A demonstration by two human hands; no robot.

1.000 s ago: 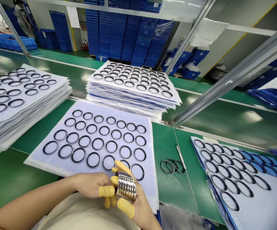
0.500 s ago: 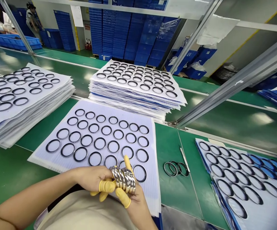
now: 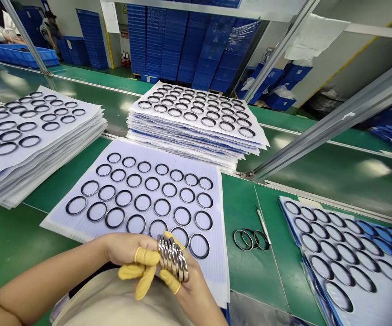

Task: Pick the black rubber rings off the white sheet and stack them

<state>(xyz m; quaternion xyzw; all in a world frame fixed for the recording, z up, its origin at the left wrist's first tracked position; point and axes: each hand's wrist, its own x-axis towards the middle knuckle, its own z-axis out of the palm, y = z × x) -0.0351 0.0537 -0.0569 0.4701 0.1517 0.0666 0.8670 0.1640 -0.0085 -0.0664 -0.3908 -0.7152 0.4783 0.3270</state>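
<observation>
Above my lap, my right hand (image 3: 191, 274) is closed around a row of shiny metal rings (image 3: 173, 258) standing on edge side by side. My left hand (image 3: 133, 253) is at the left end of this row, its thumb side and a finger against the rings; its other fingers point down, spread apart. Yellow finger cots cover fingertips on both hands. Beyond the hands, a white sheet (image 3: 90, 231) carries rows of dark-rimmed rings (image 3: 142, 202) lying flat, the nearest row partly behind my hands.
Stacks of ring-covered sheets stand at the left (image 3: 80, 131) and at the back (image 3: 182, 136). On the green bench (image 3: 250, 280) lie several loose rings (image 3: 243, 240) and a white pen-like stick (image 3: 263, 226). More rings lie on sheets (image 3: 386, 299) at right. A metal post (image 3: 332, 122) slants across.
My left fingers have opened out and point further downward. The yellow-tipped finger of my right hand that stuck up behind the rings has lowered. The view has shifted slightly.
</observation>
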